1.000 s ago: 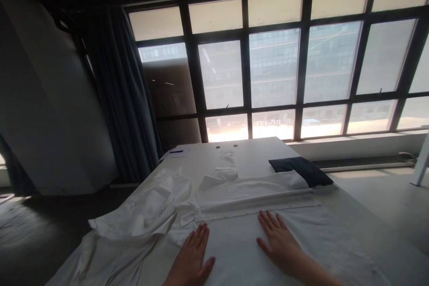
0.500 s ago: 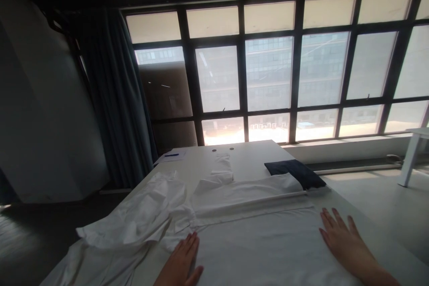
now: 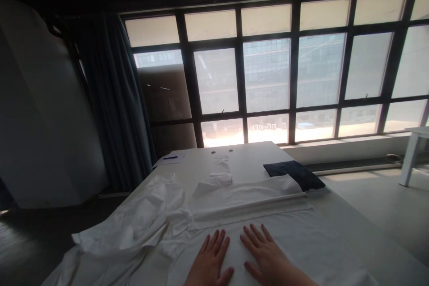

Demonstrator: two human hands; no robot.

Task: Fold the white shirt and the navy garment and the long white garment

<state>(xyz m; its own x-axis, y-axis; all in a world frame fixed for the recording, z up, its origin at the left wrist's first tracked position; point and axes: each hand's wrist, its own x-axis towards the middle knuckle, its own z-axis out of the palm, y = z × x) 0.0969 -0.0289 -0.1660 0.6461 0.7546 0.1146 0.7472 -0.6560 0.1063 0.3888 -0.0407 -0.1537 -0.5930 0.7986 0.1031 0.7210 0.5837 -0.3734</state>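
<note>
A white shirt [image 3: 248, 201] lies spread over the table, with a long straight seam running across it and a sleeve [image 3: 221, 170] stretched toward the far end. Flat on its near panel rests my left hand [image 3: 211, 259], fingers pointing forward and a little apart. Close by on the same cloth is my right hand [image 3: 268, 252], palm down with its fingers spread. Neither hand grips the fabric. Left of the shirt, rumpled white cloth [image 3: 140, 216] drapes over the table's edge; whether it is a separate garment I cannot tell.
Folded dark blue cloth [image 3: 295, 174] sits at the right edge of the white table [image 3: 258, 154], partly under the shirt. A pen [image 3: 170, 157] lies on paper at the far left corner. Beyond are windows and a blue curtain [image 3: 117, 98]; another white table [image 3: 410, 156] stands right.
My right hand slid out to the shirt's right side, then came back toward the middle. My left hand went slightly left, then moved right, so both hands are now close together.
</note>
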